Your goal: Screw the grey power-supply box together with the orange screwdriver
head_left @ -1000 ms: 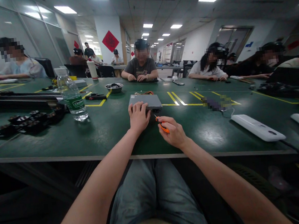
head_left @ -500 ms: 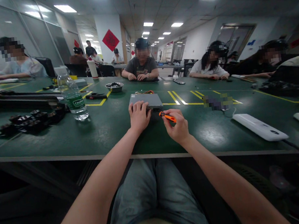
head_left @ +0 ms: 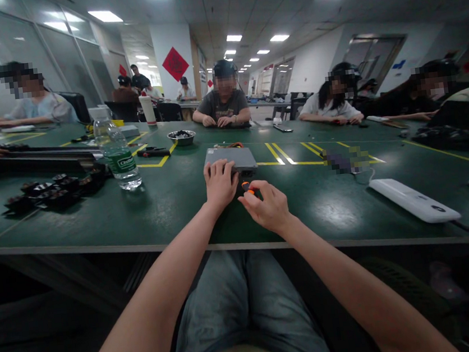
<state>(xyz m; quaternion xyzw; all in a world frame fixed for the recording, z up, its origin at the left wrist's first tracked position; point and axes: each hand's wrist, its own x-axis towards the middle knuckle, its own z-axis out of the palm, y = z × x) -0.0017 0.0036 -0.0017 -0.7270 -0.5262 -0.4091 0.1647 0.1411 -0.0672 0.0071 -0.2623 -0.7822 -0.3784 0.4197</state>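
A flat grey metal box with coloured wires at its far side, which looks like a power supply unit [head_left: 232, 157], lies on the green table in front of me. My left hand [head_left: 221, 184] grips its near left part, fingers over the top and the thumb side at the front edge. Just right of the box's front, my right hand [head_left: 268, 205] pinches a small orange-and-black hand tool [head_left: 248, 188] between thumb and fingers. Most of that tool is hidden by the fingers, and its tip is too small to make out.
A water bottle [head_left: 117, 155] stands to the left beside black metal parts [head_left: 52, 191]. Farther back are pliers [head_left: 153, 152] and a metal bowl [head_left: 181, 138]. A white device [head_left: 415, 199] lies at the right. Co-workers sit around the table [head_left: 170, 206].
My right hand has moved a little left and turned, so less of the orange-and-black hand tool shows. My left hand stays on the power supply unit.
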